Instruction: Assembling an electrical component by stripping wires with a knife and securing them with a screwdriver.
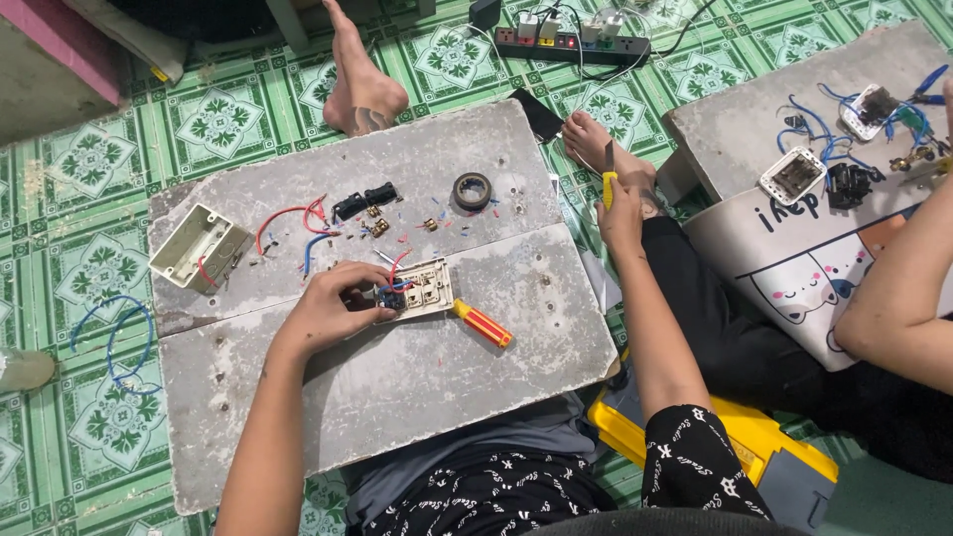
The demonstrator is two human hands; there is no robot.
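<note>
The left hand [333,308] reaches forward over the grey, worn counter [397,397], the forearm running up from the lower edge of the view, wrist slightly bent. Its fingers curl and pinch a small dark part with blue and red wires at the left edge of a cream switch plate [427,288], which lies flat on the counter near its middle seam. Just right of the plate lies a screwdriver [483,325] with a red and yellow handle, its tip toward the plate.

The right hand [620,213] is raised off to the right, beyond the counter's edge, the forearm stretching up from the knee. It is closed in a fist round a yellow-handled tool [609,186] held upright, dark blade pointing up.

Farther back on the counter lie a cream wall box [197,248] at the left, open side up, loose red wire [288,220] beside it, small black parts [364,201] and a roll of black tape [472,190].

At the right, a second grey board [754,119] carries another white switch frame [792,176] and blue wires. Below it a white sheet [804,278] shows a drawn cat face with pink cheeks and dark lettering; another person's arm [898,288] crosses it. A black power strip [573,47] sits on the green patterned floor [89,427] at the top.
</note>
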